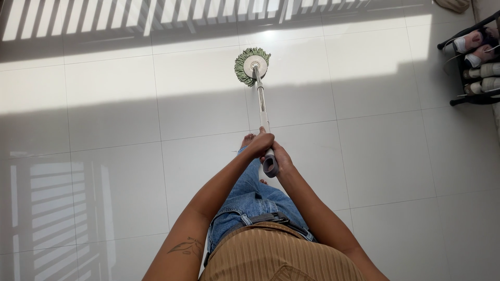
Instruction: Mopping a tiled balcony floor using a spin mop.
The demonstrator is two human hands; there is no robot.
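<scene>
- Mop (pixel 260 99): 1 long-handled mop, running from lower centre of the frame up to upper centre, tilted away from the person.
- Mop head (pixel 251 65): round, green fringed strands around a pale disc, resting on the floor at upper centre, just below the sunlit band.
- Shaft: slim, silver-white, joined to the disc; its grey grip end (pixel 270 165) points toward the camera at centre.
- Left hand (pixel 260 143): clenched around the shaft, above the grey end, near centre of the frame.
- Right hand (pixel 281 156): wrapped around the grey grip, just below and touching the left hand.
- Left forearm: 1 dark leaf-like tattoo (pixel 187 246), lower left of centre.
- Clothing: blue jeans (pixel 250 200), tan striped top (pixel 276 255), bottom centre.
- Bare foot (pixel 248 139): toes visible just left of the left hand.
- Floor (pixel 114 114): large glossy white tiles with slatted light and shadow at top and lower left.
- Shoe rack (pixel 476 62): black, right edge of the frame, holding several pale shoes, well apart from the mop.
</scene>
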